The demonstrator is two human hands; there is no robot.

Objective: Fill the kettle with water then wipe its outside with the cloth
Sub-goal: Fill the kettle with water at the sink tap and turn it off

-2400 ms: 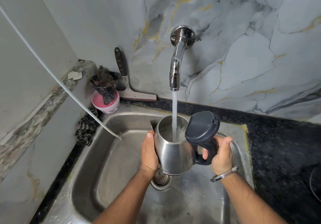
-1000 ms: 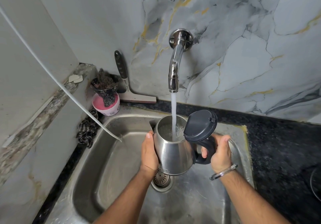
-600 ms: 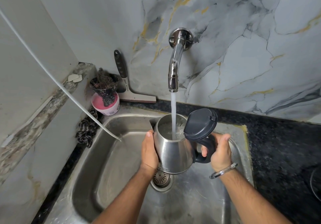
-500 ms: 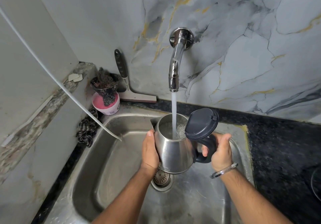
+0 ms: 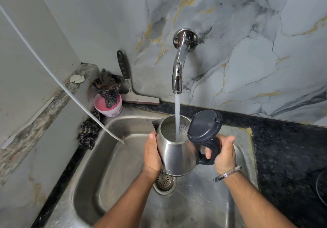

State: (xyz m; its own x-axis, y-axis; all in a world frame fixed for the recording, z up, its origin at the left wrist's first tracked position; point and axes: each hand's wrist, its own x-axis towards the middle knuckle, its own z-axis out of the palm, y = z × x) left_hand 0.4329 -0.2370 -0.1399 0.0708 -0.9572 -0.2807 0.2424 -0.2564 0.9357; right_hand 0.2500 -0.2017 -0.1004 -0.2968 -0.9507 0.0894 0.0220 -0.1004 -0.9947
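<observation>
A steel kettle (image 5: 177, 157) hangs over the sink (image 5: 113, 165), its dark lid (image 5: 204, 126) flipped up. Water streams from the chrome wall tap (image 5: 178, 68) straight into the kettle's mouth, and the water inside is bubbling. My left hand (image 5: 152, 153) presses flat against the kettle's left side. My right hand (image 5: 223, 155) is wrapped round the black handle (image 5: 210, 149). A dark checked cloth (image 5: 88, 132) lies crumpled on the counter at the sink's left rim, apart from both hands.
A pink tub (image 5: 108, 105) with a black scrubber holder on it stands in the back left corner, beside a squeegee (image 5: 131, 86) leaning on the marble wall. A thin white hose (image 5: 70, 93) slants down into the sink. The drain strainer (image 5: 163, 180) sits below the kettle. Black granite counter (image 5: 286, 157) lies to the right.
The water level in the kettle has risen. Both hands keep the same hold, and the kettle has hardly moved under the tap.
</observation>
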